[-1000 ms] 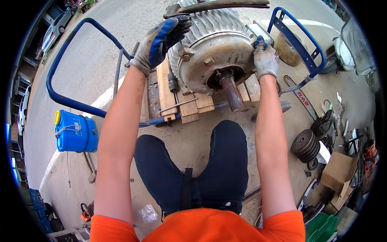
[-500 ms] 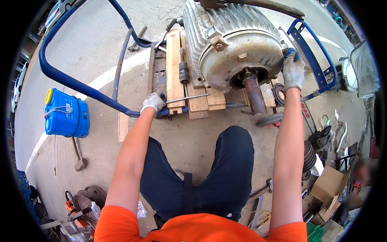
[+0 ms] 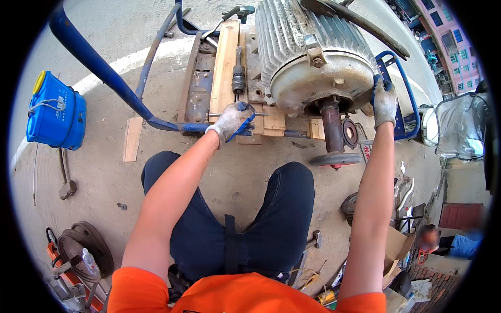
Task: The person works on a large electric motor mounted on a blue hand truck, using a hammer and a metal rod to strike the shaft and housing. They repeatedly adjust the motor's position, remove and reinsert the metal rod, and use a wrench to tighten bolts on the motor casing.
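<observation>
A large grey electric motor with cooling fins lies on wooden boards, its rusty shaft pointing toward me. My right hand, in a white and blue glove, grips the right rim of the motor's end cover. My left hand, gloved the same way, is over a thin metal rod lying across the near ends of the boards. Its fingers look apart, though part of the rod is hidden beneath them. Just beyond it, a dark socket-like tool lies on the light wooden board.
A blue tubular cart frame surrounds the motor. To the left stand a blue plastic tank and a sledgehammer. A wheel sits below the shaft. Rusty discs lie lower left; a hammer lies lower right.
My left hand has moved right, from the rod's left end to over its middle. My right hand stays at the motor's rim. The whole view has shifted.
</observation>
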Motion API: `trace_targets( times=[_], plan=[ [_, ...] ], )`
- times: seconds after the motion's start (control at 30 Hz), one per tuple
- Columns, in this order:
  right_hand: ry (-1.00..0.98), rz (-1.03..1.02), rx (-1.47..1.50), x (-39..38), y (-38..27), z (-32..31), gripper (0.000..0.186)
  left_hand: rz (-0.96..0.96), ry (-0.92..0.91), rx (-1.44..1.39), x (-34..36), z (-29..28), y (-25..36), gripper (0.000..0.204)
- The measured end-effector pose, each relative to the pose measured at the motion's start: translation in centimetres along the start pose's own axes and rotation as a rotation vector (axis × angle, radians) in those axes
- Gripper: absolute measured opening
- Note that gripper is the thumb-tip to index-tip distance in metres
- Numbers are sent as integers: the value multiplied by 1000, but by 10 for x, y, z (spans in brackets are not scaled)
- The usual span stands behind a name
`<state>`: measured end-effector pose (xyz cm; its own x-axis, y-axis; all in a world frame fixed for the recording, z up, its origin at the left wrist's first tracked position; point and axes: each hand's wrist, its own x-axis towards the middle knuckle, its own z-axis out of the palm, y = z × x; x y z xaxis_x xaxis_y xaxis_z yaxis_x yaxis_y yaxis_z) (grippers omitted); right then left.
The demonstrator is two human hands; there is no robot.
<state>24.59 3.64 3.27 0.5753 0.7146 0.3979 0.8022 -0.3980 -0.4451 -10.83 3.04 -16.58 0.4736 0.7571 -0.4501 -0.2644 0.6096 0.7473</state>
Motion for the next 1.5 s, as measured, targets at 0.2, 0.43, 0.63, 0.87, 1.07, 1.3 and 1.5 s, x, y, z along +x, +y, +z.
trace_targets(
  times=[0.2, 0.43, 0.63, 0.87, 1.07, 1.3, 1.5],
  plan=[
    [-8, 9, -52, -2, -5, 10, 49, -120, -142, -176, 46, 23, -46, 24],
    [3, 19, -86, -3, -4, 11, 50, -52, -170, -253, 68, 27, -64, 22],
    [-40, 23, -111, -1, 1, 6, 53, -84, -145, -344, 52, 35, -50, 20],
    [-15, -60, 44, 5, 16, 16, 53, -2, -250, -119, 67, 25, -48, 17],
    [11, -80, -42, 9, 28, 15, 47, -62, -120, -635, 54, 35, -35, 18],
    [30, -92, -50, 13, 31, 15, 48, -167, -299, -803, 66, 27, -52, 23],
    [11, -61, -33, -10, 3, 11, 48, -211, -233, -466, 62, 29, -43, 24]
  ],
)
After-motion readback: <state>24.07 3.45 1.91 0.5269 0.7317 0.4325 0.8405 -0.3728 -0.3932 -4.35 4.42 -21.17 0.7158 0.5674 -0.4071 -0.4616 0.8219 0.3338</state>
